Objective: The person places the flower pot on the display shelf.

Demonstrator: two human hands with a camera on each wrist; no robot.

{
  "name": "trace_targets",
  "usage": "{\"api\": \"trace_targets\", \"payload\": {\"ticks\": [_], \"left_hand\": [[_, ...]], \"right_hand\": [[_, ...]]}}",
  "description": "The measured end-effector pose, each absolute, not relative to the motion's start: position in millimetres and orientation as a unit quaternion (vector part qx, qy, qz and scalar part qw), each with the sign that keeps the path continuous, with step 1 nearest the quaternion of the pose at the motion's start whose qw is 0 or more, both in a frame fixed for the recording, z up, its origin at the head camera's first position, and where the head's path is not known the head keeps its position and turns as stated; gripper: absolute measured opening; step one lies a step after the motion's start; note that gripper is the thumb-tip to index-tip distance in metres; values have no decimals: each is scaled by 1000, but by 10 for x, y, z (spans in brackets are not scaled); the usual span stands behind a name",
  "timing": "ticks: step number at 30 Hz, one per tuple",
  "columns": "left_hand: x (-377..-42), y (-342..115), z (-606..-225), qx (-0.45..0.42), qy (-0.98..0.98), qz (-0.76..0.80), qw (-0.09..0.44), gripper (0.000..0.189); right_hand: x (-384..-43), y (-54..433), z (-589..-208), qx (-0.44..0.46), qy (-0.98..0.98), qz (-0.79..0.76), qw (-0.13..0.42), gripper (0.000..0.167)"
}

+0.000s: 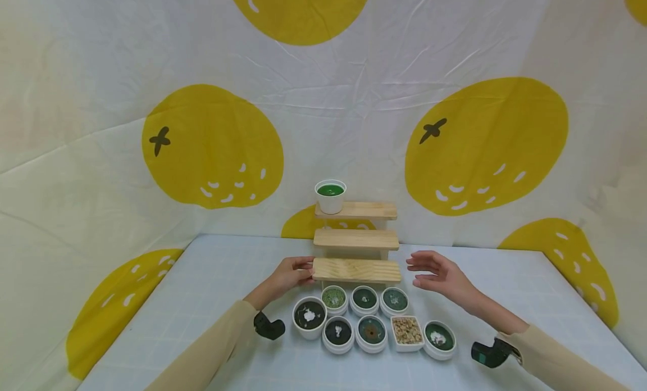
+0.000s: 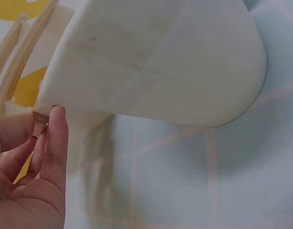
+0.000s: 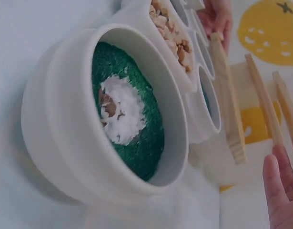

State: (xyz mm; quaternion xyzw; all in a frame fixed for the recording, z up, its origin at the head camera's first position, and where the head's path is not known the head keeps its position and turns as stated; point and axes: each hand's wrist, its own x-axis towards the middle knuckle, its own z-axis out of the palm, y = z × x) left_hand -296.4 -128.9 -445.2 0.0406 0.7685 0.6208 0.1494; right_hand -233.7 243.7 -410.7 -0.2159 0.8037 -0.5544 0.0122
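Note:
A three-tier wooden stand (image 1: pixel 356 271) rises at the back of the table. My left hand (image 1: pixel 294 273) pinches the left end of its lowest shelf between thumb and fingers, as the left wrist view shows up close at the shelf end (image 2: pixel 40 125). To the right of the stand, my right hand (image 1: pixel 438 274) hovers apart from the shelf, fingers loosely extended and holding nothing. On the top shelf's left end stands a white cup with green filling (image 1: pixel 331 195). Several white pots crowd before the stand, among them a green-filled pot with white flakes (image 3: pixel 129 112).
A square white dish of chopped tan bits (image 1: pixel 406 330) sits among the pots. The larger dark-filled cup (image 1: pixel 309 317) is at the left of the group. Behind the table hangs a white cloth (image 1: pixel 349 127) printed with yellow fruit.

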Motion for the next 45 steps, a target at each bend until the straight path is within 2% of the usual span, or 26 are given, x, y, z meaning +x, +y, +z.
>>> {"api": "trace_targets", "payload": {"ticks": [5,15,24,36,45], "left_hand": [[-2961,-1289,-4442,48,770,618,151,45],[-2947,-1296,-4439,53,775,611,154,45],[-2951,-1295,-4442,53,770,616,157,46],[-2937,-1308,-4422,44,769,616,164,46],[-2951,-1318,-4441,47,770,616,162,46]], "right_hand": [[-2301,2545,-4173,-201,817,-539,45,52],[-2237,2765,-4302,-279,771,-560,119,42],[-2145,2951,-4331,-304,744,-559,204,50],[-2035,3094,-4384,-318,716,-565,257,51],[-1987,3129,-4463,-319,695,-584,274,53]]}}
